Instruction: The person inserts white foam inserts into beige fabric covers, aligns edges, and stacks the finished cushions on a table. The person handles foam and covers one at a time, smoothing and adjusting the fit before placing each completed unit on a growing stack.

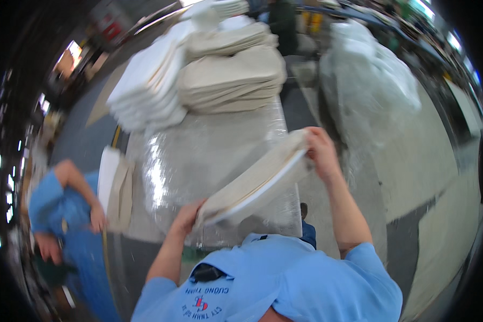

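Between my two hands a beige fabric-covered cushion (pixel 250 181) with a white strip along its near edge is held up at a slant, its right end higher. My left hand (pixel 188 216) is closed around the lower left end. At the upper right corner, my right hand (pixel 321 152) grips the other end. Beneath it is a work surface (pixel 212 147) wrapped in shiny clear plastic film. A pile of similar beige cushions (pixel 231 78) lies on the far part of this surface, with a stack of white pads (pixel 145 86) against its left side.
To the left, a person in a blue shirt (pixel 48 198) has a hand beside a white and beige piece (pixel 118 188). A large bundle in clear plastic (pixel 367 80) stands at the right. Flat sheets (pixel 445 236) lie on the floor at right.
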`<state>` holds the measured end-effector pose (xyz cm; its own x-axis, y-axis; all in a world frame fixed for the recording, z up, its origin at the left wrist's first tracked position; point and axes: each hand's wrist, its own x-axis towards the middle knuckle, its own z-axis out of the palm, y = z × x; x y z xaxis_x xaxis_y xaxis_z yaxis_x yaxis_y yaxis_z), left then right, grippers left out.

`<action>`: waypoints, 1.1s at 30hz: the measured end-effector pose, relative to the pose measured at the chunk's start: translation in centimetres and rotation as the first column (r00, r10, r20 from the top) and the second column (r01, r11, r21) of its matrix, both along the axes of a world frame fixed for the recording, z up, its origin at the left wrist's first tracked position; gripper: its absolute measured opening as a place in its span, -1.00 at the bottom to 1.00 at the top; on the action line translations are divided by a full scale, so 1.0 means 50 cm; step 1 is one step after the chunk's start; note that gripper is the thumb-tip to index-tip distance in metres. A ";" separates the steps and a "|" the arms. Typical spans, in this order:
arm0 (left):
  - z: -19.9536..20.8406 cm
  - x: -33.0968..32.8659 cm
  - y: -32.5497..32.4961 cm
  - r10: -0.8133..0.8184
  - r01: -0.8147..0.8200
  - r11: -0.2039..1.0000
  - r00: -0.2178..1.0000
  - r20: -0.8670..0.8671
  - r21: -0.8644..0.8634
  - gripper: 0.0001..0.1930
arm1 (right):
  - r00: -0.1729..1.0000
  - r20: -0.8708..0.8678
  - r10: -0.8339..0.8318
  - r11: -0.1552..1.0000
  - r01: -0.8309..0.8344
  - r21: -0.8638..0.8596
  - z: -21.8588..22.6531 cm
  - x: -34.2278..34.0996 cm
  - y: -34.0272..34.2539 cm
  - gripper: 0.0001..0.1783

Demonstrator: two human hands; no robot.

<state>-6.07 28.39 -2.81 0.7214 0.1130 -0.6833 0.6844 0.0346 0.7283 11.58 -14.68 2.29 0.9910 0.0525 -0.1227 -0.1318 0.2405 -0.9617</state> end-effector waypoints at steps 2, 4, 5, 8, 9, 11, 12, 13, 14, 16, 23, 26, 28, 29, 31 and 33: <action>0.076 0.015 -0.038 0.099 -0.083 0.984 0.990 0.098 -0.158 -0.55 | 0.991 -0.111 -0.080 0.995 0.086 0.047 -0.045 0.037 -0.044 -0.65; 0.128 0.009 -0.072 0.150 -0.097 0.967 0.964 0.220 -0.236 -0.54 | 0.976 -0.215 -0.036 0.992 0.061 0.113 -0.106 0.064 -0.091 -0.64; 0.149 0.018 -0.093 0.135 -0.062 0.962 0.955 0.263 -0.266 -0.51 | 0.967 -0.255 -0.008 0.990 0.044 0.137 -0.138 0.082 -0.127 -0.63; 0.167 -0.003 -0.114 0.160 -0.036 0.945 0.917 0.366 -0.324 -0.50 | 0.944 -0.321 -0.073 0.969 0.143 0.200 -0.214 0.105 -0.137 -0.65; 0.169 -0.017 -0.115 0.180 -0.049 0.943 0.906 0.384 -0.328 -0.50 | 0.940 -0.331 -0.080 0.961 0.161 0.225 -0.230 0.105 -0.109 -0.65; 0.170 -0.027 -0.115 0.183 -0.046 0.949 0.885 0.428 -0.311 -0.49 | 0.937 -0.342 -0.071 0.948 0.170 0.269 -0.246 0.108 -0.084 -0.64; 0.169 -0.030 -0.117 0.174 -0.034 0.952 0.877 0.448 -0.303 -0.48 | 0.938 -0.343 -0.052 0.944 0.159 0.290 -0.250 0.109 -0.082 -0.64; 0.168 -0.034 -0.120 0.163 -0.029 0.955 0.882 0.443 -0.295 -0.49 | 0.938 -0.344 -0.037 0.938 0.150 0.311 -0.254 0.107 -0.083 -0.63; 0.170 -0.033 -0.121 0.149 -0.014 0.957 0.881 0.449 -0.291 -0.50 | 0.943 -0.332 -0.028 0.941 0.137 0.309 -0.253 0.109 -0.093 -0.63; 0.170 -0.028 -0.130 0.122 0.009 0.964 0.870 0.477 -0.264 -0.52 | 0.952 -0.306 -0.016 0.946 0.113 0.302 -0.250 0.106 -0.116 -0.62; 0.141 -0.045 -0.145 0.114 -0.058 0.990 0.873 0.475 -0.131 -0.57 | 0.944 -0.328 -0.042 0.932 0.155 0.328 -0.233 0.062 -0.104 -0.59; 0.114 -0.056 -0.143 0.166 -0.108 0.983 0.867 0.470 -0.149 -0.60 | 0.945 -0.326 0.015 0.940 0.098 0.327 -0.221 0.047 -0.109 -0.57; 0.096 -0.066 -0.142 0.186 -0.130 0.980 0.859 0.477 -0.148 -0.63 | 0.945 -0.328 0.015 0.943 0.096 0.319 -0.218 0.042 -0.092 -0.56; 0.090 -0.069 -0.142 0.187 -0.134 0.981 0.853 0.487 -0.142 -0.63 | 0.944 -0.328 0.016 0.946 0.092 0.311 -0.216 0.041 -0.089 -0.55; 0.079 -0.080 -0.143 0.180 -0.145 0.983 0.835 0.520 -0.108 -0.64 | 0.943 -0.333 0.024 0.950 0.082 0.301 -0.215 0.037 -0.076 -0.55; 0.070 -0.078 -0.153 0.158 -0.136 0.987 0.803 0.575 -0.081 -0.65 | 0.947 -0.314 0.075 0.956 0.021 0.294 -0.209 0.039 -0.107 -0.55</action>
